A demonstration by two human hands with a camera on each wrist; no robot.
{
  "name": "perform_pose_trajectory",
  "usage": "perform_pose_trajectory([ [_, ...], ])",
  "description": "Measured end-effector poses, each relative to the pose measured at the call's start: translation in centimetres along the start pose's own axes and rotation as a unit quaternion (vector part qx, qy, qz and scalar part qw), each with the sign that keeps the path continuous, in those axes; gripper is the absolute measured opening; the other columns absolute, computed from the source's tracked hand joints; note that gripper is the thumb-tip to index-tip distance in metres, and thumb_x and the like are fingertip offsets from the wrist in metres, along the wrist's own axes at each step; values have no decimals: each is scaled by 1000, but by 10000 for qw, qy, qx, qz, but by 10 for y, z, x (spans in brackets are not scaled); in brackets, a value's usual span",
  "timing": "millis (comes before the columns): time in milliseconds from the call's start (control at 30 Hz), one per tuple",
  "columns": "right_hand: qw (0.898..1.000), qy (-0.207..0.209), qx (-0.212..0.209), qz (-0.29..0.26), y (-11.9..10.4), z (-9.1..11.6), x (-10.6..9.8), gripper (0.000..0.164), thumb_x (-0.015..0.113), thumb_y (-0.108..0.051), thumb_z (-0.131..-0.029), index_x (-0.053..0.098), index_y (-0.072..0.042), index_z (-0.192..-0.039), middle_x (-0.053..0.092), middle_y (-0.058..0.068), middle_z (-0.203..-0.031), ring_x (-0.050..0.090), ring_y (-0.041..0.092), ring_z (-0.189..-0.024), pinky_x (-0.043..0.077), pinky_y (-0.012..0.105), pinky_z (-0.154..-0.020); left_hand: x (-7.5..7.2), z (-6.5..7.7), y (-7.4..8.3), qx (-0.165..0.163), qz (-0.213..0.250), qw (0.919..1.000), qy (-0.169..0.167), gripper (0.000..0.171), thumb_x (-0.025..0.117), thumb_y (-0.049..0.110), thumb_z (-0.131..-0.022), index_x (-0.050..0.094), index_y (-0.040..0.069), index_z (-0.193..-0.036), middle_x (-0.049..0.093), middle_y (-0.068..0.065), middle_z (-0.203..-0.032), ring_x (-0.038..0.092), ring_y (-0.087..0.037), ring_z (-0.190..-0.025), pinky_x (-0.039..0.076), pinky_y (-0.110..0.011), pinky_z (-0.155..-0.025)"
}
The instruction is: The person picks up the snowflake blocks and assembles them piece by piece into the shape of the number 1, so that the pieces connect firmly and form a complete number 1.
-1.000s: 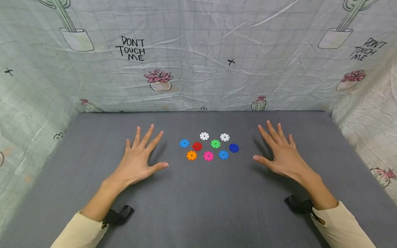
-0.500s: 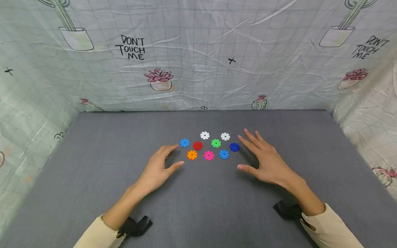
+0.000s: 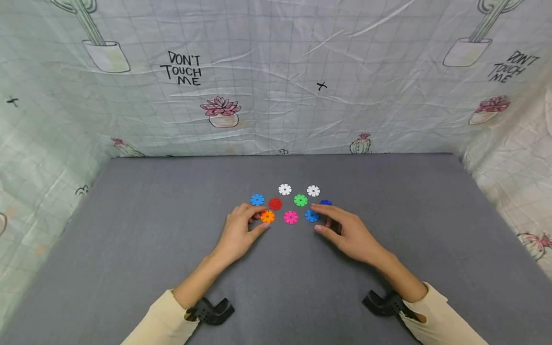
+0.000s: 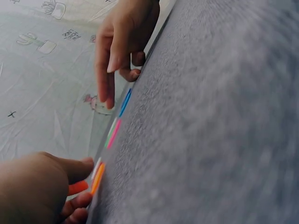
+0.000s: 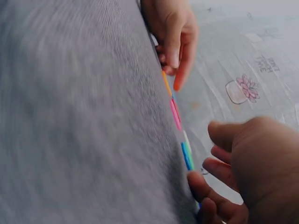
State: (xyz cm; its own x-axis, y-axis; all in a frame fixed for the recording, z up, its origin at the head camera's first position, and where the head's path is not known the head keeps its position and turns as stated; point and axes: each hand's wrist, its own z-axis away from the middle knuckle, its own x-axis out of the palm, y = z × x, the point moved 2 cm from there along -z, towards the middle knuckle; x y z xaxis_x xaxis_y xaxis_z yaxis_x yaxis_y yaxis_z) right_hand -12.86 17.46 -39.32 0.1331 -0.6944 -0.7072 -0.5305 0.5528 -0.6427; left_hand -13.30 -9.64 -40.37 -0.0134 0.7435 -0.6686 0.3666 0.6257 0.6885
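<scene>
Several notched plastic discs lie flat on the grey table. At the left edge of the orange disc (image 3: 267, 216), my left hand (image 3: 238, 231) has thumb and index finger spread apart. My right hand (image 3: 350, 233) curves loosely by the blue disc (image 3: 312, 215), its index finger over that disc's upper right. It partly hides the dark blue disc (image 3: 326, 202). Between the hands lies a pink disc (image 3: 291, 217). Behind are a red disc (image 3: 275, 204), a green disc (image 3: 300, 200), another light blue disc (image 3: 257, 200) and two white discs (image 3: 284, 189). Neither hand grips a disc.
A patterned cloth (image 3: 276, 96) hangs behind and at both sides of the grey tabletop (image 3: 276, 287). Black wrist mounts (image 3: 211, 311) sit below both wrists, next to cream sleeves (image 3: 166, 321).
Both hands have moved inward from the sides to the discs. Their spread fingers have drawn into a loose curve, the left by the orange disc, the right by the blue one. The discs have stayed put.
</scene>
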Motion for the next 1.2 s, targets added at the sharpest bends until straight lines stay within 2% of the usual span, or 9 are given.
perform_pose_trajectory([
  [100,9999,94,-65,66,3,0,4,42,68,-17,-91,59,-13,-131,62,-5,-115,50,6,-76,42,27,-64,4,-1,1,176,-393,9990,115,40,79,17,-80,67,5,-116,53,0,-86,44,-19,-80,30,-35,-71],
  [200,9996,171,-103,218,5,1,7,41,68,-14,-90,60,-13,-130,58,-2,-130,51,7,-80,43,32,-71,8,-2,1,321,-720,9967,175,40,79,18,-80,68,6,-116,51,1,-83,43,-18,-78,29,-34,-69],
  [433,9989,290,-116,358,6,5,11,37,70,-10,-88,64,-14,-125,59,0,-128,58,13,-99,46,40,-83,11,0,-2,380,-719,9963,295,29,82,20,-77,71,13,-103,50,4,-79,41,-14,-74,29,-31,-66],
  [600,9982,402,-312,333,7,4,12,37,71,-4,-85,66,-12,-121,61,3,-125,58,15,-106,47,39,-83,11,0,-3,392,-636,9967,306,30,85,22,-74,67,12,-96,51,3,-80,41,-15,-76,27,-32,-66],
  [700,9976,432,-442,312,7,2,12,37,72,-2,-85,66,-10,-120,60,5,-125,59,12,-94,48,34,-75,9,0,-3,399,-572,9970,345,33,85,22,-73,64,12,-96,53,2,-83,43,-15,-78,27,-32,-67],
  [833,9975,441,-451,333,6,-1,12,38,71,-3,-85,64,-9,-122,58,7,-129,53,6,-78,45,28,-65,7,-1,-2,504,-451,9973,298,35,85,18,-73,61,12,-98,55,4,-84,45,-13,-77,28,-32,-68],
  [1000,9972,495,-274,487,4,-3,11,37,72,-4,-85,65,-9,-121,60,4,-125,50,5,-73,43,26,-61,7,0,0,777,-250,9965,186,33,82,14,-76,60,12,-101,58,5,-84,44,-10,-69,30,-30,-66],
  [1200,9960,572,86,675,2,-8,13,35,75,-7,-83,67,-12,-118,61,-1,-114,47,5,-66,41,24,-55,8,1,0,908,-166,9956,156,29,80,13,-79,61,12,-101,59,5,-82,46,-12,-67,32,-30,-65],
])
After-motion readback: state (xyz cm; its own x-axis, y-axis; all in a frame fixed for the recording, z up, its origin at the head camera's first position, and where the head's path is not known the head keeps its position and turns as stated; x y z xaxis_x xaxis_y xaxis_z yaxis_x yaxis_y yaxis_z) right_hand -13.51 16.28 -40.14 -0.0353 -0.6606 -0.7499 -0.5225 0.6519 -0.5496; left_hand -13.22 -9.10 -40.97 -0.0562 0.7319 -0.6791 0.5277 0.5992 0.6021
